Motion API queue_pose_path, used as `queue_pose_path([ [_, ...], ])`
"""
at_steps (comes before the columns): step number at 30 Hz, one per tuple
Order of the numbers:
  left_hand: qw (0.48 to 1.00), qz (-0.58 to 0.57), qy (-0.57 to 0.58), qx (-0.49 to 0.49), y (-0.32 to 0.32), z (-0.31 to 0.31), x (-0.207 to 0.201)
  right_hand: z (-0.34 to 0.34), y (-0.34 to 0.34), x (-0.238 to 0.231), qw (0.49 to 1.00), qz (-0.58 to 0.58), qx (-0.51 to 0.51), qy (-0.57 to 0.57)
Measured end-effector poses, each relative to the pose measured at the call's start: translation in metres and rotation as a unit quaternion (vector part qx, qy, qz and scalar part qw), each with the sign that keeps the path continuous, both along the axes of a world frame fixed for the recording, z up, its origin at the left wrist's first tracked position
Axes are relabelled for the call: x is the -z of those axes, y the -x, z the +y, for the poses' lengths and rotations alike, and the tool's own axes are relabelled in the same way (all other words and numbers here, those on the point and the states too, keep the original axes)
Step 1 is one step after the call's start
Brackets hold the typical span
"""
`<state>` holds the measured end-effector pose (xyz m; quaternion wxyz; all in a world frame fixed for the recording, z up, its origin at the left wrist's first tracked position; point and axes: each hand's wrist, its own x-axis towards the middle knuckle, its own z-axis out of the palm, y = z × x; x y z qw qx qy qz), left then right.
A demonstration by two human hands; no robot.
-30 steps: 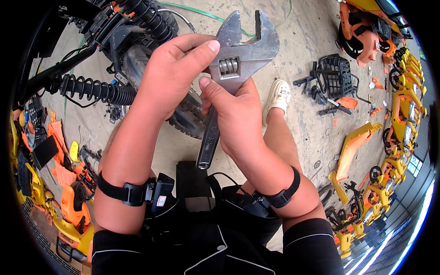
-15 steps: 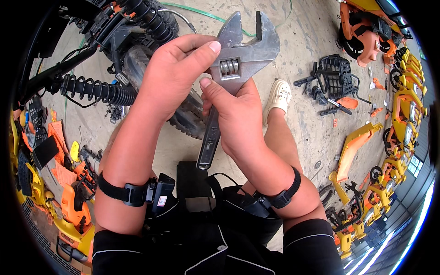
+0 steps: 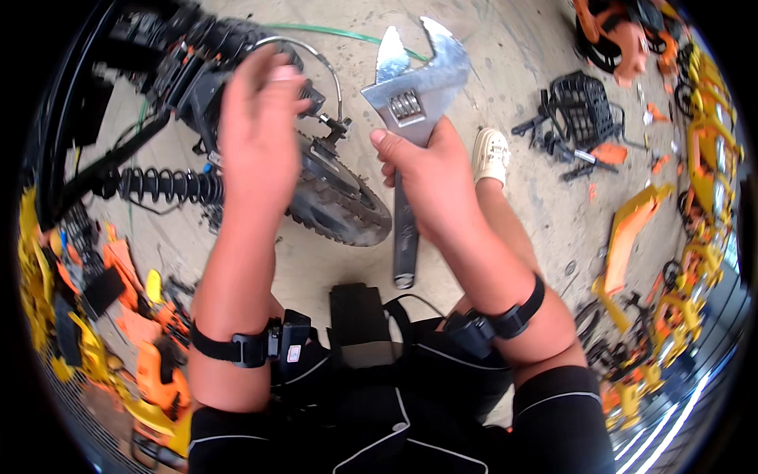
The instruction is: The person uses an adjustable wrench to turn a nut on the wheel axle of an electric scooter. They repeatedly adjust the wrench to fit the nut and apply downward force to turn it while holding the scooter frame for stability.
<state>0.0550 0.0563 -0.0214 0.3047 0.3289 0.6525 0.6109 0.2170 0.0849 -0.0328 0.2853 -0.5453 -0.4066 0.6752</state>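
My right hand (image 3: pixel 437 178) is wrapped round the handle of a large metal adjustable wrench (image 3: pixel 433 85). The jaws point up and gape apart, and the handle's lower end sticks out beneath my fist. Raised to the left of the wrench and apart from it, my left hand (image 3: pixel 263 130) is empty. Its fingers are spread and somewhat smeared by motion. Under and beyond that hand is a vehicle's front end, with a knobbly black tyre (image 3: pixel 351 209) and a black coil-spring shock absorber (image 3: pixel 170 186).
On the concrete floor to the right lie a black wire basket (image 3: pixel 583 107) and a long yellow-orange panel (image 3: pixel 628 241). Orange and yellow body parts (image 3: pixel 146 347) are heaped at the left. A row of yellow vehicles (image 3: pixel 707 158) lines the right. A green hose (image 3: pixel 332 31) crosses the far floor.
My left hand has let go of the wrench head and moved left, its fingers opening. The wrench has shifted slightly right in my right hand, standing more upright; its jaws look wider apart.
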Motion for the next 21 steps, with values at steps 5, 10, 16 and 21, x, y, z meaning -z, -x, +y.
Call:
queue_pose_path([
  [5, 0.997, 0.045, 0.046, -0.040, 0.023, -0.001, -0.005, 0.036, -0.026, 0.044, 0.953, -0.259, -0.108, -0.114],
  [10, 0.994, 0.072, 0.080, -0.014, 0.028, 0.004, 0.001, 0.032, -0.040, 0.075, 0.865, -0.414, -0.247, -0.141],
  [16, 0.996, 0.052, 0.069, -0.002, 0.014, 0.018, -0.001, 0.012, -0.036, 0.095, 0.824, -0.450, -0.317, -0.138],
  [21, 0.996, 0.050, 0.074, 0.018, 0.005, 0.020, -0.001, 0.007, -0.033, 0.114, 0.816, -0.457, -0.310, -0.173],
])
